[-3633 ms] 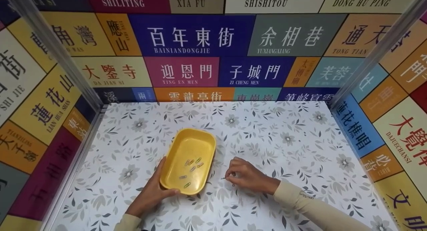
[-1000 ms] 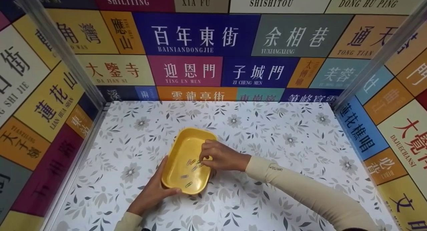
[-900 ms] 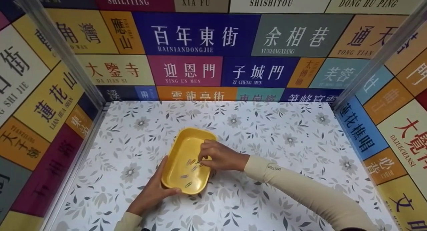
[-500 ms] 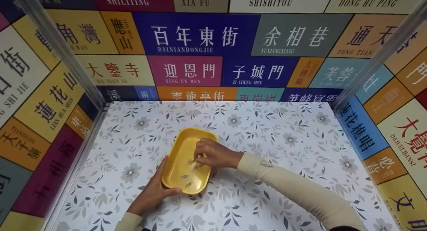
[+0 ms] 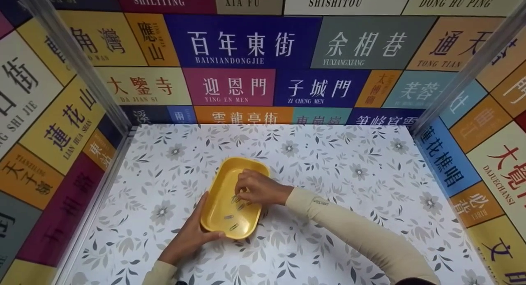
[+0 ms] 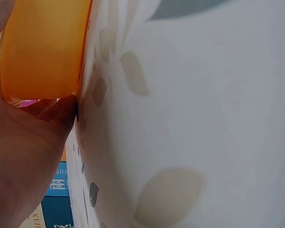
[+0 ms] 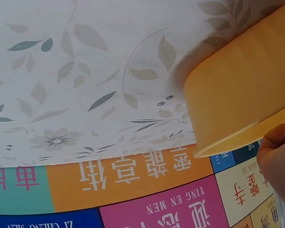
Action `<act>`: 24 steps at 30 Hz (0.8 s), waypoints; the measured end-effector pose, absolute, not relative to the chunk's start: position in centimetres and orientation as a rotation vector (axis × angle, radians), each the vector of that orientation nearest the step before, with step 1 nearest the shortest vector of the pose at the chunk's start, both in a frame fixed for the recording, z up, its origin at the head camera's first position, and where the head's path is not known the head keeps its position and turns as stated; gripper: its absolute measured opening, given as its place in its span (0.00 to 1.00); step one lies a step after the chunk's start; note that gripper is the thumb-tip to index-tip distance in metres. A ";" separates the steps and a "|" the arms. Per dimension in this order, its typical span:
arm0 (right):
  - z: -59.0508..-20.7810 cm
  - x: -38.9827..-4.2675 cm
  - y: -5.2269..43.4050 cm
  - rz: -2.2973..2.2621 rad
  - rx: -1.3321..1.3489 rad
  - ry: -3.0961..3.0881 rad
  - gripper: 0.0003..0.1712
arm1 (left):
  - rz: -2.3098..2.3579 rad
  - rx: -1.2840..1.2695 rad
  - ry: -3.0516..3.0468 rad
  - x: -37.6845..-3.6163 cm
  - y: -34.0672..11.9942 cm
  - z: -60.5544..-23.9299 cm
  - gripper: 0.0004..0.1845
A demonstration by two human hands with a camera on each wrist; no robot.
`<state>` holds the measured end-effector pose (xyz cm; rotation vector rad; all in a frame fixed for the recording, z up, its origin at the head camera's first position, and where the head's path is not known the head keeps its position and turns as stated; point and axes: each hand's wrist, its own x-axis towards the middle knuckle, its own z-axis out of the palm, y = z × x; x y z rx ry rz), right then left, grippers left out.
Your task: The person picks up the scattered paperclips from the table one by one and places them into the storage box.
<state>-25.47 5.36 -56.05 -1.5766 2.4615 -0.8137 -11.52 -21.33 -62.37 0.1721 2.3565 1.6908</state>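
A shallow yellow tray (image 5: 218,207) with rounded corners sits on the patterned tabletop in the head view. My left hand (image 5: 191,237) grips its near left corner, thumb along the front rim and fingers down the side. In the left wrist view, that hand (image 6: 26,147) is against the tray's outer wall (image 6: 45,52). My right hand (image 5: 259,188) reaches over the right rim into the tray, thumb and index finger pinching a small paper clip (image 5: 235,199). Several other paper clips lie on the tray bottom, one paper clip (image 5: 234,227) nearest the front. The right fingertips are partly hidden by the hand.
White tabletop (image 5: 361,211) with grey leaves and flowers surrounds the tray. Panels with coloured sign lettering (image 5: 238,42) rise at the back and both sides. Clear corner posts (image 5: 452,67) stand where the panels meet.
Earlier my right hand was on the table right of the tray, pinching something small. It came over the tray, then shifted slightly left among the clips. My left hand kept its grip.
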 end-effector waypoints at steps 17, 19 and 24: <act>-57.8 -26.5 3.7 -0.713 -1.527 2.557 0.04 | 1.697 0.144 2.327 -11.6 -21.2 -62.3 0.74; -57.8 -26.6 3.3 -0.684 -1.511 2.566 0.04 | 1.709 0.142 2.316 -11.6 -21.3 -62.3 0.73; -57.9 -26.7 2.3 -0.656 -1.452 2.581 0.04 | 1.726 0.139 2.313 -11.5 -21.5 -62.4 0.73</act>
